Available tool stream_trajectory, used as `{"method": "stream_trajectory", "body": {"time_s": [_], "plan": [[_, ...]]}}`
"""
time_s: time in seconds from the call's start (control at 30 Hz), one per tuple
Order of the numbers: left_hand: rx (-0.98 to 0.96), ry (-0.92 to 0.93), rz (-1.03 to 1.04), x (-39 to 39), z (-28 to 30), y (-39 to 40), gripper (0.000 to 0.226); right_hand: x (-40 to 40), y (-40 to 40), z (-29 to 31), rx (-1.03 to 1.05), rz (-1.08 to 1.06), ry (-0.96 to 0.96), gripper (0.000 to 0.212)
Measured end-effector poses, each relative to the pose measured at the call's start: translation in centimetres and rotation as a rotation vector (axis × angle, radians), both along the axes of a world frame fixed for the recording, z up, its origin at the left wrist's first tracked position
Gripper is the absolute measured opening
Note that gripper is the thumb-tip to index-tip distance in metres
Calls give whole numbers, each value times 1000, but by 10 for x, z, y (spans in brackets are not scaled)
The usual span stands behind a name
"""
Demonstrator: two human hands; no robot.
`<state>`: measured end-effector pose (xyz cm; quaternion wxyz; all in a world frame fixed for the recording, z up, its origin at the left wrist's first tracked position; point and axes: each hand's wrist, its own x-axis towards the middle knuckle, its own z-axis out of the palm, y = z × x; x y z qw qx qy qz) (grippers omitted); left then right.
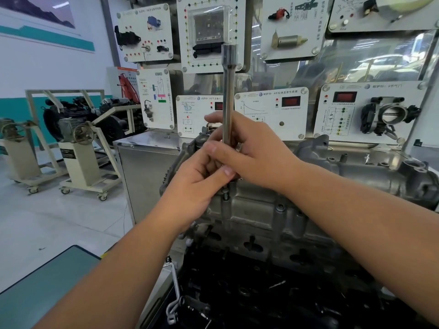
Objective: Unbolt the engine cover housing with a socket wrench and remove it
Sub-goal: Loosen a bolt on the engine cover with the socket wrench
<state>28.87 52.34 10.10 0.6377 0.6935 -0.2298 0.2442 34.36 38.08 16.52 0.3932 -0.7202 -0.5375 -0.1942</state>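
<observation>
A long steel socket wrench bar stands upright over the grey cast engine cover housing, its square-drive end pointing up. My right hand grips the bar's lower part from the right. My left hand pinches the bar just below, fingers curled round its lower end. Under my hands a bolt sticks up from the housing's near-left edge. The tool's tip is hidden by my fingers.
Dark engine parts lie below the housing. White sensor display panels stand right behind it. A metal cabinet is at the left, engine stands on castors farther left, and a teal surface sits at the lower left.
</observation>
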Motion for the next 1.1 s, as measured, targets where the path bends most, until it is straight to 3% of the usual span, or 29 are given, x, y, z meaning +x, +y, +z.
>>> {"method": "stream_trajectory", "body": {"time_s": [0.1, 0.3, 0.5, 0.8, 0.9, 1.1], "plan": [[18, 23, 14, -2, 2, 1, 24, 1, 2, 0, 3, -22, 5, 38], [35, 64, 33, 0, -2, 7, 25, 3, 2, -1, -110, 21, 89, 50], [1, 8, 20, 0, 1, -1, 26, 1, 1, -1, 9, -47, -11, 44], [21, 77, 19, -3, -1, 6, 29, 0, 2, 0, -126, -2, 72, 48], [-16, 53, 6, -1, -1, 3, 19, 0, 1, 0, -77, -28, -4, 38], [-9, 53, 1, -4, 3, 0, 21, -1, 1, 2, -35, -36, -22, 35]]}}
